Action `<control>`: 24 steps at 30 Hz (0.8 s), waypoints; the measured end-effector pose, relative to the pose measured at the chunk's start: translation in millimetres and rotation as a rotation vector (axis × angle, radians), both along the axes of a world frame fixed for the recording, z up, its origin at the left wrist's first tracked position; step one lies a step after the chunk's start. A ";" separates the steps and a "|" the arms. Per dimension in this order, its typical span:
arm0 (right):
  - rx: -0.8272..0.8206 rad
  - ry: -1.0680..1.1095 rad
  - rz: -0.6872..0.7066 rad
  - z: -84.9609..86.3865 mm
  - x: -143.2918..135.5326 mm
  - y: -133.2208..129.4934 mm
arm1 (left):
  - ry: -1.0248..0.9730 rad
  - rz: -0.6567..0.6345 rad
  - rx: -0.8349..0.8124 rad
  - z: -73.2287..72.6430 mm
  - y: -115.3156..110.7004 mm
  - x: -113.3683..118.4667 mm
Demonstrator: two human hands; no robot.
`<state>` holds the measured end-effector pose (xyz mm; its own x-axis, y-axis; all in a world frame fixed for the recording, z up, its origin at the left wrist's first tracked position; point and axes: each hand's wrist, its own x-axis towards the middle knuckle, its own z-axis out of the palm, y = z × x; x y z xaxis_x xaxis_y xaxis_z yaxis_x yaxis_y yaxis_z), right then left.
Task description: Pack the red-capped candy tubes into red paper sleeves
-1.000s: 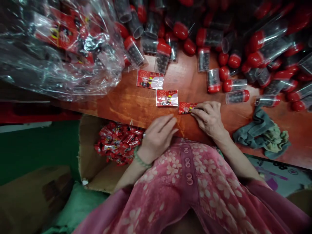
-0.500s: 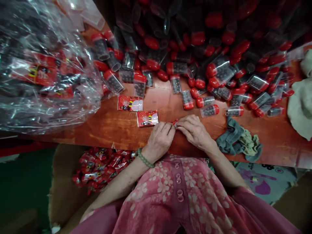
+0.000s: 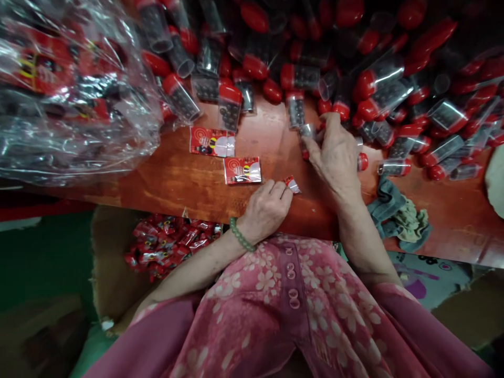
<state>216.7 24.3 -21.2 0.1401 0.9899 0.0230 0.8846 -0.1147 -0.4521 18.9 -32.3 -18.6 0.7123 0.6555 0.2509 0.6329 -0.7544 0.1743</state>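
My left hand [image 3: 270,207], a green bead bracelet at its wrist, rests near the front edge of the wooden table. Its fingers are closed on a small red printed packet [image 3: 292,184], whose end sticks out past the fingertips. My right hand [image 3: 336,152] reaches over the near edge of a pile of clear tubes with red caps. Thumb and index finger are apart, beside a clear tube [image 3: 307,131] filled with dark beads. What lies under the palm is hidden. Two flat red packets, one farther left [image 3: 211,142] and one nearer [image 3: 242,171], lie left of my hands.
A large clear plastic bag [image 3: 79,152] with red packets covers the table's left side. Below the edge, a cardboard box [image 3: 108,252] holds several red packets [image 3: 169,244]. Crumpled cloth [image 3: 401,215] lies at right. Capped tubes [image 3: 381,86] are heaped along the back.
My right hand has left the small packet and moved forward to the tubes. The left hand keeps hold of the packet. The camera view has shifted.
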 end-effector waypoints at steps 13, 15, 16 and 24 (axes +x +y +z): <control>-0.019 0.657 0.018 31.4 16.3 -16.7 | -0.247 0.112 -0.257 -1.2 5.7 -6.6; 0.025 0.846 -0.001 30.7 22.6 -27.8 | -0.406 0.153 -0.348 -1.9 7.5 -9.1; 0.060 0.902 -0.004 29.4 25.6 -33.2 | -0.492 0.171 -0.410 -1.6 7.7 -9.8; 0.157 0.980 -0.061 29.2 15.6 -69.2 | -0.899 0.379 -0.926 4.7 5.1 -11.4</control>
<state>232.3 -44.9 8.0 0.2182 0.9759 -0.0003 0.1068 -0.0241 -0.9940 7.4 -27.2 -13.9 0.2740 0.9557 -0.1072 0.1727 0.0608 0.9831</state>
